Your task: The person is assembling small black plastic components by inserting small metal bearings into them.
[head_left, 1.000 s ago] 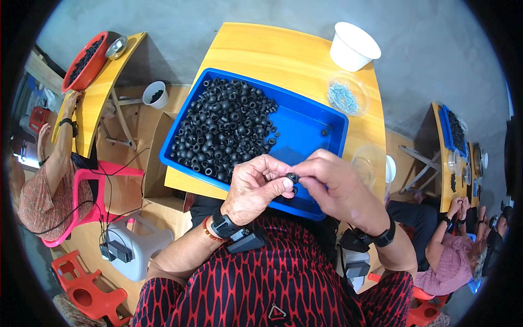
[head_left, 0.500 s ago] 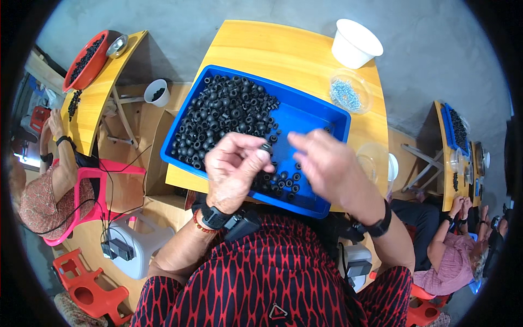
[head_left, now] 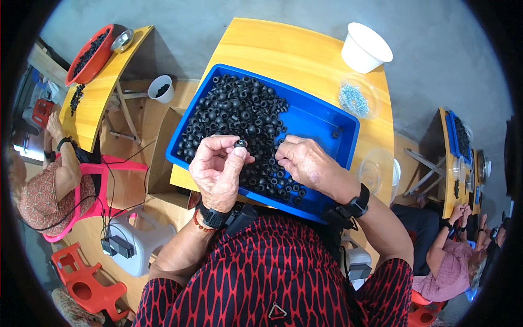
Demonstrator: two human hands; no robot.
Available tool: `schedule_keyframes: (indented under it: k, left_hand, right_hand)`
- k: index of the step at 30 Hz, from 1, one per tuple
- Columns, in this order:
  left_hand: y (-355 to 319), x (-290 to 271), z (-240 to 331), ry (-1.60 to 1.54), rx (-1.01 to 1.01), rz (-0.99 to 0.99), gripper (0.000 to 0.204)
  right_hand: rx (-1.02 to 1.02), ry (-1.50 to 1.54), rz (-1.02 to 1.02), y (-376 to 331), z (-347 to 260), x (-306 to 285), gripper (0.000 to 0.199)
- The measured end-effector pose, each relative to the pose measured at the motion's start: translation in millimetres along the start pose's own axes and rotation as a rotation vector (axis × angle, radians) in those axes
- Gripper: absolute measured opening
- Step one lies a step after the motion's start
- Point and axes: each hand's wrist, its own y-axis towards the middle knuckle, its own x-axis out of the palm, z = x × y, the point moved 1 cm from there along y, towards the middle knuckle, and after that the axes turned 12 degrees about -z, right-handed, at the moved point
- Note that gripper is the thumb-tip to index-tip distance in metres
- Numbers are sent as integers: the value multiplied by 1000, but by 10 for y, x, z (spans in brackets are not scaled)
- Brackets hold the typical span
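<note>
Between the thumb and forefinger of my left hand (head_left: 218,173) is a small round black part with a hole (head_left: 240,143), held above the near side of the blue tray (head_left: 318,97). Many similar black hollow parts (head_left: 239,106) are heaped in the tray's left half and spread toward its near edge. My right hand (head_left: 313,166) is low over the tray, just right of the heap, with its fingers curled together. Whatever its fingertips hold, if anything, is hidden.
The tray rests on a yellow wooden table (head_left: 283,41). At its far right stand a white tub (head_left: 366,49) and a clear dish of small silvery-blue pieces (head_left: 355,101). Another clear dish (head_left: 376,171) lies nearer. People work at tables on both sides.
My right hand has come down and left, into the tray beside the heap, and its fingers have drawn in. The left hand has shifted slightly left, still pinching the black part.
</note>
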Motion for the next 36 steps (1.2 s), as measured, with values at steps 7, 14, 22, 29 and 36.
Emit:
schedule_keyframes:
  k: [7,14,22,29,36]
  left_hand:
    - [4,22,25,42,13,-27,14]
    - [13,23,38,65,-34,-79,15]
    - [-46,346,163,-73,-150,-378,16]
    - [-128,527,30,-243,-412,-430,16]
    - [-100,560,40,-243,-462,-435,16]
  right_hand:
    - [10,-42,-84,70,-1,-3,7]
    - [56,144,81,-158,-123,-155,19]
    - [170,784,291,-526,-236,-344,14]
    - [152,949,362,-673,-276,-241,15]
    - [127,845,382,-697,-259,-231,14]
